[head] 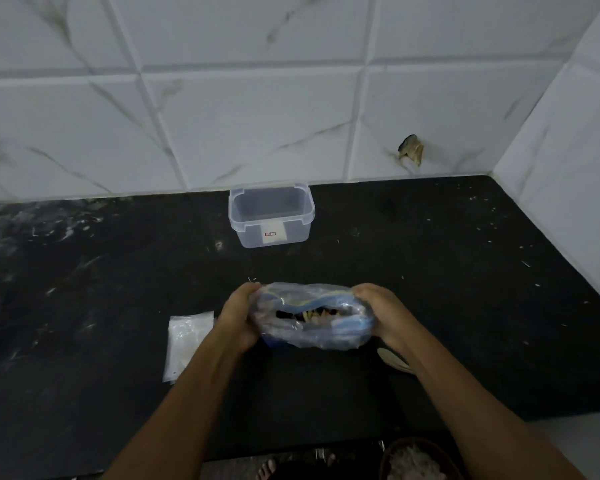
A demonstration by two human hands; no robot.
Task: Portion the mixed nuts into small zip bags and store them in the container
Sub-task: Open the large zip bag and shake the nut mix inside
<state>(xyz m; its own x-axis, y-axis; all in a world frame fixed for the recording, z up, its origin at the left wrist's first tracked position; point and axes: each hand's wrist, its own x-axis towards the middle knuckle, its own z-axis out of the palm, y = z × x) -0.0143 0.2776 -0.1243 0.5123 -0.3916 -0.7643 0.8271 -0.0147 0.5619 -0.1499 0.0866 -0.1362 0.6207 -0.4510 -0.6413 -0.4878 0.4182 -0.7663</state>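
A large clear zip bag of mixed nuts (312, 318) with a blue and yellow seal strip sits on the black counter (447, 271) in front of me. Its mouth is pulled apart and pale nuts show inside. My left hand (238, 315) grips the bag's left end and my right hand (383, 315) grips its right end. A flat stack of small clear zip bags (186, 344) lies on the counter just left of my left forearm. An open, lidless clear plastic container (271, 216) with a white label stands farther back near the wall, with nothing visible inside.
A pale spoon (394, 362) lies partly hidden under my right wrist. White marble-look tiled walls (291, 98) close off the back and right side. Below the counter's front edge, a bowl of pale contents (418, 462) and bare toes (267, 467) show on the floor.
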